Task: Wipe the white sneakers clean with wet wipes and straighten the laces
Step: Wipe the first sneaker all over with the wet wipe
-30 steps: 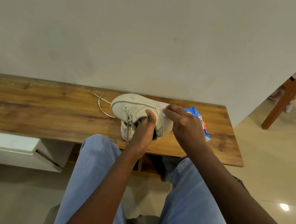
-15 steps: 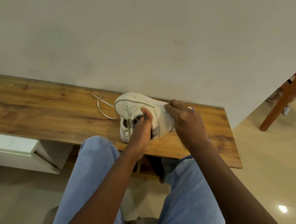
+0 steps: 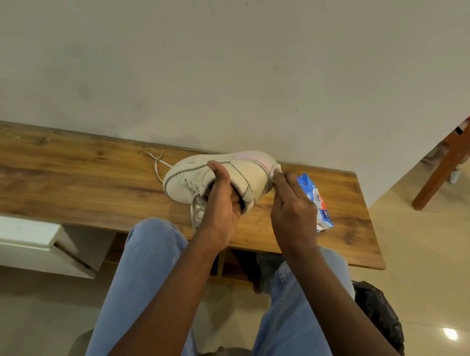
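Observation:
My left hand (image 3: 221,205) grips a white sneaker (image 3: 188,177) by its opening, thumb on its side, and holds it tilted above the wooden bench (image 3: 64,178). A second sneaker (image 3: 197,213) sits mostly hidden under the held one and my hand. My right hand (image 3: 291,204) pinches a white wet wipe (image 3: 275,170) against the pink-tinted heel of the held sneaker. Loose laces (image 3: 158,161) trail on the bench to the left of the shoe. A blue wet wipes pack (image 3: 316,198) lies on the bench just right of my right hand.
The bench stands against a plain wall (image 3: 239,63). A white drawer unit (image 3: 21,240) sits under its left part. A wooden chair leg (image 3: 461,142) stands at the right. A dark bag (image 3: 378,312) lies on the tiled floor by my right knee.
The sneaker has been turned and lifted, so its heel now points right. My right hand moved from the shoe's side to the heel, which uncovered the blue wipes pack.

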